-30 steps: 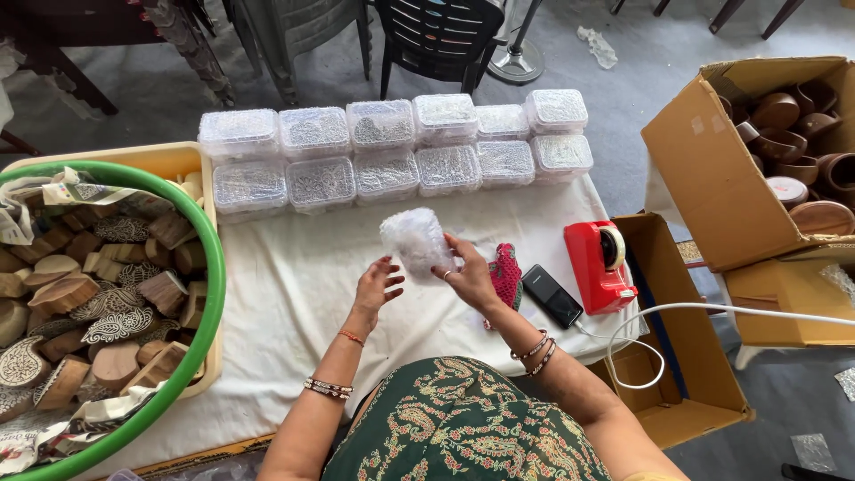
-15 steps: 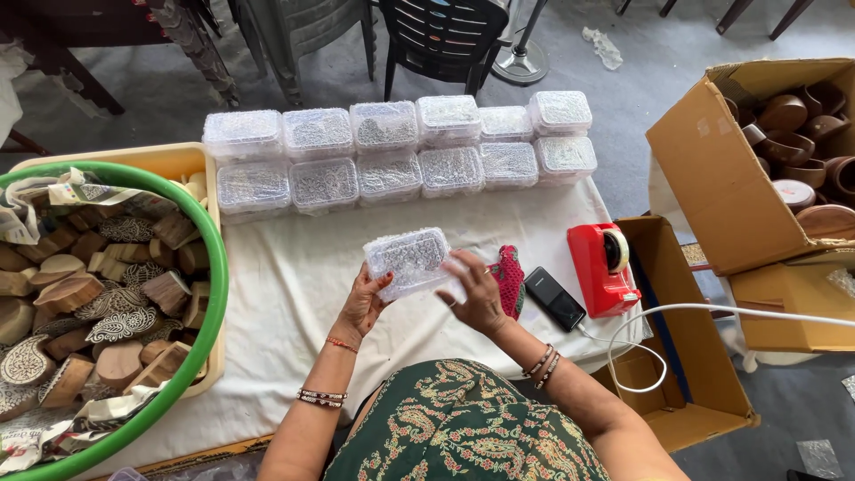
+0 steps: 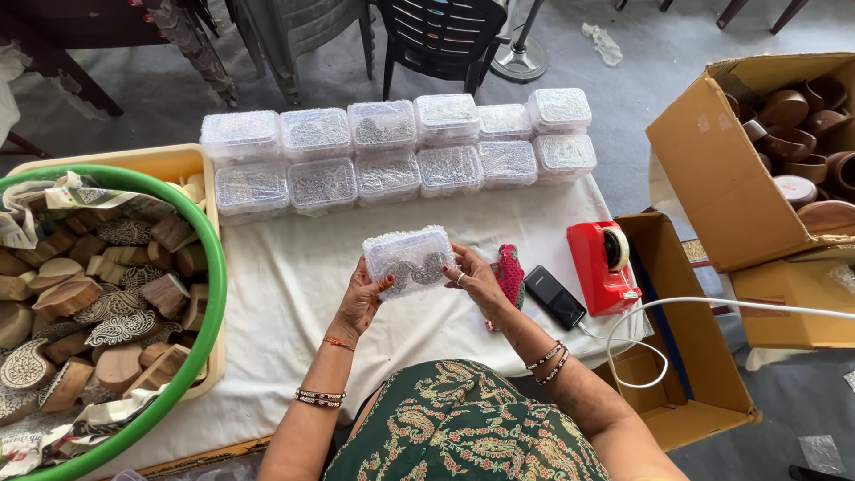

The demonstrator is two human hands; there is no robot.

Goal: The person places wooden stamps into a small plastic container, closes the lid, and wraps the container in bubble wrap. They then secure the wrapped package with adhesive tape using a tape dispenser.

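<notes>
Bubble-wrapped box (image 3: 411,258) is sitting at the centre of the frame, held up over the white cloth (image 3: 294,294) between both hands. Left hand (image 3: 363,298) is gripping its lower left end, fingers curled under and thumb on the front; right hand (image 3: 476,278) is clasping its right end the same way — both closed on the box. Two rows of similar wrapped boxes (image 3: 392,151) are lining the cloth's far edge, across the upper middle. At the left edge a green tub (image 3: 200,294) is holding carved wooden blocks (image 3: 98,303). Right of the hands a phone (image 3: 554,297) and a red tape dispenser (image 3: 603,267) are lying on the cloth — and a cardboard box (image 3: 712,178) of clay cups is standing at upper right.
</notes>
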